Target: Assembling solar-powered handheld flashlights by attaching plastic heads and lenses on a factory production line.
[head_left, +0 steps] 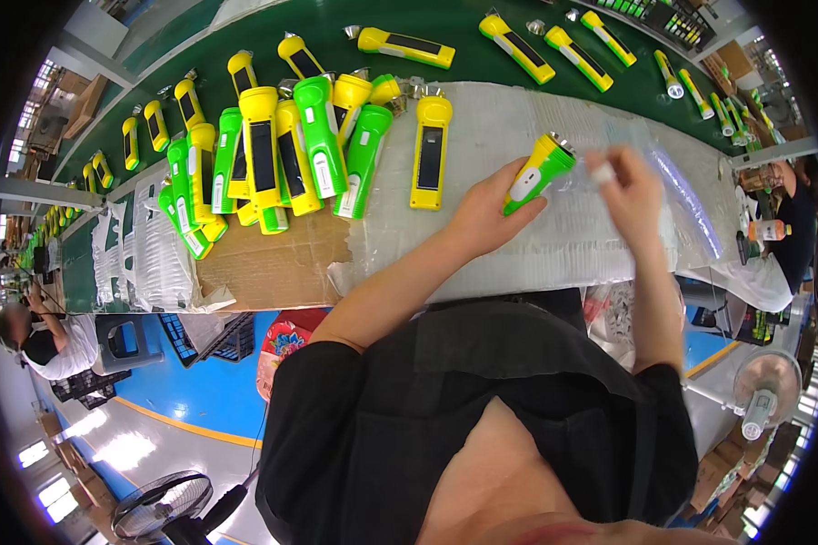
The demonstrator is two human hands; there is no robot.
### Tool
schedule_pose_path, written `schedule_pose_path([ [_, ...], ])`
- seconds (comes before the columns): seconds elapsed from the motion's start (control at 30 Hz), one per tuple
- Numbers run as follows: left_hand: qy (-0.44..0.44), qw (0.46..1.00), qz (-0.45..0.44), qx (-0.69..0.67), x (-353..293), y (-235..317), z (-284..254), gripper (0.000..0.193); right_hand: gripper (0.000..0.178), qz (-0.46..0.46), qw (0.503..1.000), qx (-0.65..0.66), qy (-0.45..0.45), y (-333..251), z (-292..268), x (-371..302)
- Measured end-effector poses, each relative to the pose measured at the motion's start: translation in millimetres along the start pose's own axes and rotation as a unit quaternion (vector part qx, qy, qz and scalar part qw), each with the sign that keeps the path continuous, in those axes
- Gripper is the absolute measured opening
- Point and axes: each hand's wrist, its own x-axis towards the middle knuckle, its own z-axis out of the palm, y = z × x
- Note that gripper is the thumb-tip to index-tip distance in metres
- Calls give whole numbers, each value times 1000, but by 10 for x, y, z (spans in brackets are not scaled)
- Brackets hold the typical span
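Observation:
A yellow and green flashlight (pixel 537 173) is gripped in my left hand (pixel 489 216), its head pointing up and to the right. A shiny reflector piece (pixel 562 143) shows at the head end. My right hand (pixel 629 186) is raised just right of that head, apart from it. Motion blurs its fingers, and something small and white shows at one of them. A yellow flashlight (pixel 430 153) with a dark panel lies alone to the left of my left hand. Farther left is a heap of yellow and green flashlights (pixel 321 136), several overlapping.
Cardboard (pixel 277 268) and clear plastic sheeting (pixel 391 245) cover the near worktop. Behind runs a green belt (pixel 482 77) carrying several flashlights. A clear plastic strip (pixel 686 200) lies at right. People (pixel 59 341) sit at both sides. A fan (pixel 164 504) stands lower left.

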Motion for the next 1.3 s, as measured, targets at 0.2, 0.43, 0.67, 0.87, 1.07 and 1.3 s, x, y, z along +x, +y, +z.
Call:
schedule_pose_path([
  [0.2, -55, 991, 124, 2, -83, -6, 195, 62, 51, 115, 934, 332, -61, 231, 462, -639],
  [0.43, -26, 976, 181, 119, -3, 13, 8, 47, 42, 159, 847, 504, 50, 389, 308, -567],
  [0.67, 118, 977, 84, 155, 134, -167, -208, 28, 43, 213, 929, 291, 85, 873, -521, -296],
  [0.87, 133, 966, 121, 187, 159, -119, -99, 25, 60, 179, 984, -8, 25, 1861, -746, -60],
  [1.07, 19, 972, 153, 176, 76, 342, 453, 26, 62, 166, 966, -189, 63, 2062, -859, -281],
  [1.3, -412, 888, -140, -148, -127, 523, 2047, 22, 21, 155, 872, 115, 449, 2346, -896, -1894],
])
